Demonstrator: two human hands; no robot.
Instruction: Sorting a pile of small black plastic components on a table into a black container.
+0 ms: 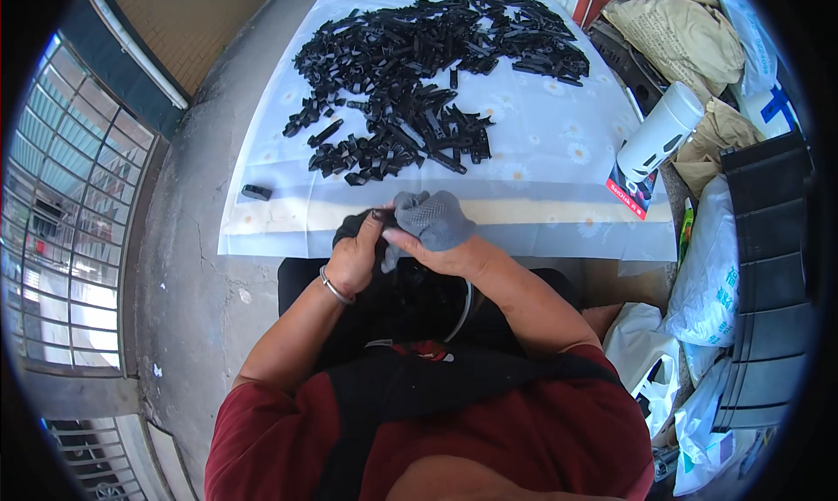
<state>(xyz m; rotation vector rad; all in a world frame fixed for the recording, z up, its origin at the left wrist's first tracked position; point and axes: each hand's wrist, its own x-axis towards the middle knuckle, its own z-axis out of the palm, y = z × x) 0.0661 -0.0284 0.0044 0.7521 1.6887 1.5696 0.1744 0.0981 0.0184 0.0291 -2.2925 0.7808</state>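
My two hands meet at the table's near edge, over my lap. Bracelet on its wrist, my left hand is closed, its thumb pressed against a small black plastic piece. My right hand, wearing a grey knit covering over its fingers, curls in from the other side and grips the same piece. Much of that piece is hidden by the fingers. Beyond them, a big heap of black plastic parts spreads over the table. Below the hands is a dark container with a pale handle, its contents hard to make out.
One black part lies apart at the table's left. A white cylindrical bottle stands at the right by a red card. Sacks, plastic bags and a black slatted panel crowd the right side. A barred window is left.
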